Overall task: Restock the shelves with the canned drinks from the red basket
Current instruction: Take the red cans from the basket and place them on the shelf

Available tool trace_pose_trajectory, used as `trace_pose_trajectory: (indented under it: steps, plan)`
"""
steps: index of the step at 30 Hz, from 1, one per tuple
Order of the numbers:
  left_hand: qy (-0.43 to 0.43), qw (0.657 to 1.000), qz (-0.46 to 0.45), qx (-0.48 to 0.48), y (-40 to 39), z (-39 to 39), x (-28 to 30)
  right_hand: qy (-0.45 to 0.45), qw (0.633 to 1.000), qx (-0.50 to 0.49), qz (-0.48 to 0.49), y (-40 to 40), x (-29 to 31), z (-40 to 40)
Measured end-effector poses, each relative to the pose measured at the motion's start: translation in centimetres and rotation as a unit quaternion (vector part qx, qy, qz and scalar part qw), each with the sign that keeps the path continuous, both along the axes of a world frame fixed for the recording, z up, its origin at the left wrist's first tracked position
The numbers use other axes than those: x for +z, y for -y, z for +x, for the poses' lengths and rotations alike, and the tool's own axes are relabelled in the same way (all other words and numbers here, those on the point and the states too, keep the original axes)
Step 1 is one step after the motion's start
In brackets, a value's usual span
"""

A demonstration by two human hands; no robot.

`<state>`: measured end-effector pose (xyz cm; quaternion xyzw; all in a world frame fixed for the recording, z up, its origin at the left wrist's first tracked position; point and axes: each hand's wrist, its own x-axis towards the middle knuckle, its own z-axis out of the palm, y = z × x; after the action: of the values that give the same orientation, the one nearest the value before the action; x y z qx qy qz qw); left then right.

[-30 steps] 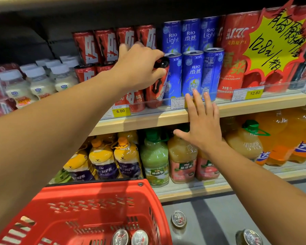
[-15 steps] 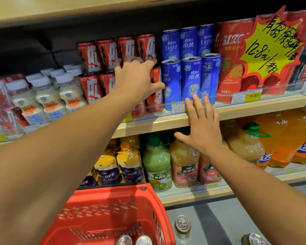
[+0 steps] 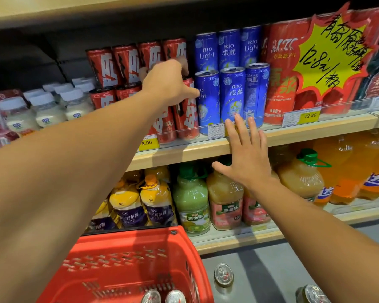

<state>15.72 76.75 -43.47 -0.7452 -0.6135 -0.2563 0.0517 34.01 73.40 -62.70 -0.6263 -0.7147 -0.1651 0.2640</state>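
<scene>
My left hand (image 3: 165, 83) grips the top of a red can (image 3: 186, 114) that stands upright in the front row of the upper shelf (image 3: 315, 133), right beside the blue Rio cans (image 3: 232, 95). More red cans (image 3: 116, 64) are stacked behind and to its left. My right hand (image 3: 246, 156) is spread flat, its fingertips touching the shelf's front rail below the blue cans. The red basket (image 3: 140, 240) sits at the bottom, with two silver can tops (image 3: 163, 296) showing at its near edge.
Two cans (image 3: 223, 277) (image 3: 312, 294) stand on the grey floor right of the basket. White bottles (image 3: 48, 108) fill the shelf's left end; big red cans with a yellow price sign (image 3: 330, 51) the right. Juice bottles (image 3: 190, 197) line the lower shelf.
My left hand carried the red can in and set it upright beside the blue cans. The view shifted slightly. My right hand stayed on the shelf edge.
</scene>
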Motion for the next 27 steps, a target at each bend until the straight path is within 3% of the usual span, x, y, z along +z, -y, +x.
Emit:
trace_pose_trajectory:
  steps: [27]
  plan:
    - [-0.065,0.993,0.023,-0.100,0.3,-1.8,-0.4,-0.019,1.000,0.008,0.009,-0.1,-0.1,-0.2]
